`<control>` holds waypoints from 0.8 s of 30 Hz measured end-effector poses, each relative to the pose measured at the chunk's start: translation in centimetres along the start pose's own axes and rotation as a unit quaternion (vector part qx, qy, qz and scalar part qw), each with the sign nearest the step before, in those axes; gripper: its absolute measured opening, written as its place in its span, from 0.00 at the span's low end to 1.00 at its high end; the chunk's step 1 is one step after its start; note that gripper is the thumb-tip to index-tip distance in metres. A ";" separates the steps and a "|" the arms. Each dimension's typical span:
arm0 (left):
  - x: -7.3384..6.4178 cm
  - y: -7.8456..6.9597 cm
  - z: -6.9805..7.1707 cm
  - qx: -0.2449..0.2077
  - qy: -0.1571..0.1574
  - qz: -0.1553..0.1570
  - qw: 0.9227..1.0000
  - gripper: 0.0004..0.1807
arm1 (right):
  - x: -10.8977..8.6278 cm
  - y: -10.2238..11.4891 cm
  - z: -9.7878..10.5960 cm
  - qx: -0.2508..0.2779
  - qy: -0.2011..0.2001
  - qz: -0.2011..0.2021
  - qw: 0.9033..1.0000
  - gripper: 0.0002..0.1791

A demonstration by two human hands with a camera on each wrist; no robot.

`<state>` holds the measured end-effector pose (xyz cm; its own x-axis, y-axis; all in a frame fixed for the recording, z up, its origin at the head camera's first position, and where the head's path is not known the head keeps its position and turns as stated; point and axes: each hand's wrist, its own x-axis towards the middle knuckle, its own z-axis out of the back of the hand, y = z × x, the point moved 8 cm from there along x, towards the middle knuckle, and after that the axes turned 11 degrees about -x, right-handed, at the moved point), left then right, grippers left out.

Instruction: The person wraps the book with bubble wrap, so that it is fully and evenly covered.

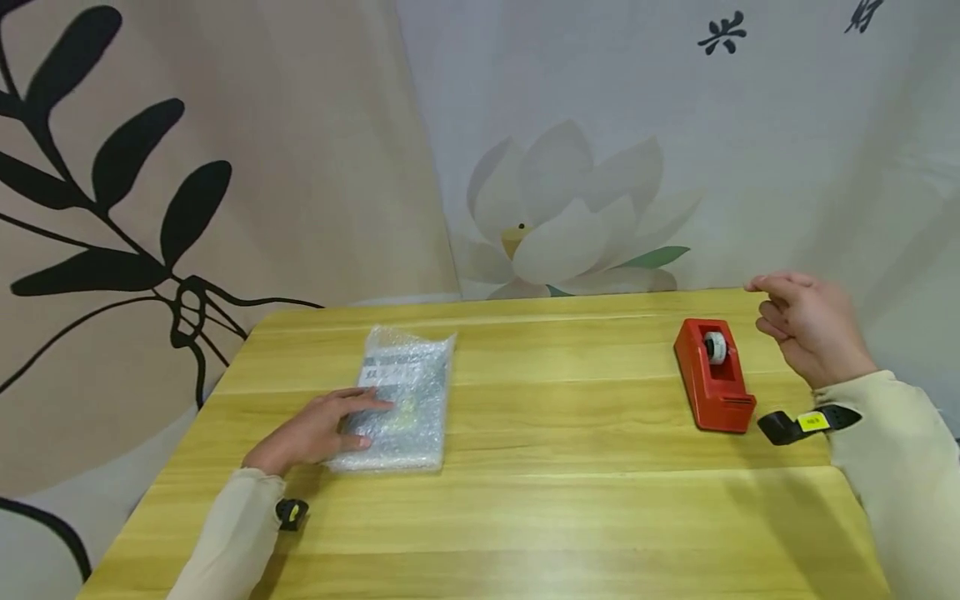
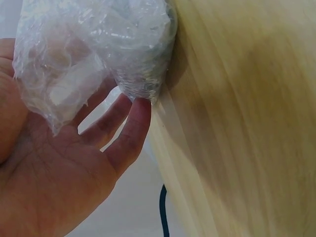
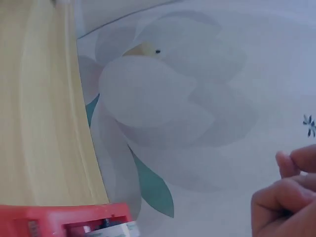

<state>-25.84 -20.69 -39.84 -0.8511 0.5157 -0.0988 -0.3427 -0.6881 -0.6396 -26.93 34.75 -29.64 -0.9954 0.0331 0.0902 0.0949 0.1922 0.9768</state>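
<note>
My left hand [image 1: 322, 429] rests on the left side of a flat package in clear bubble wrap [image 1: 408, 417], which lies on the table. Its fingers lie fairly straight on the wrap in the head view. In the left wrist view, fingertips [image 2: 140, 108] touch the lower edge of the bubble wrap [image 2: 128, 44], and a loose flap hangs over the palm. My right hand [image 1: 813, 325] is raised beside a red tape dispenser [image 1: 708, 375], with its fingers curled. Thumb and forefinger [image 3: 296, 163] come together in the right wrist view; nothing shows between them.
The wooden table [image 1: 555, 517] carries the package at left and the dispenser at right. A white tape roll [image 1: 716, 347] sits inside the dispenser. Behind the table hangs a printed cloth [image 1: 322, 150] with dark leaves and a pale flower.
</note>
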 end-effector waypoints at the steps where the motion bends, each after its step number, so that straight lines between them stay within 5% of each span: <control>1: -0.1 0.0 0.0 0.001 0.000 -0.002 1.000 0.29 | -0.6 0.0 0.0 0.002 0.004 0.006 1.000 0.13; 7: -0.2 0.1 -0.2 -0.003 -0.001 -0.008 1.000 0.30 | -5.6 -2.6 0.3 -0.003 0.028 0.010 1.000 0.15; 12: -0.5 0.1 -0.1 -0.009 0.000 -0.006 1.000 0.29 | -9.1 -7.3 0.7 0.036 0.020 -0.063 0.997 0.20; 19: 0.0 -0.2 0.3 0.005 -0.003 -0.007 1.000 0.29 | -10.9 -12.9 1.7 0.063 -0.034 -0.179 0.981 0.18; 24: -0.1 -0.2 0.0 0.012 0.000 -0.007 1.000 0.29 | -11.0 -14.3 1.4 0.112 -0.021 -0.196 0.974 0.19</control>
<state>-25.69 -20.63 -39.66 -0.8455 0.5263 -0.0902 -0.3643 -0.6921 -0.6232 -17.36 33.02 -44.84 -0.9545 -0.0460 -0.2945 -0.2872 0.4069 0.8672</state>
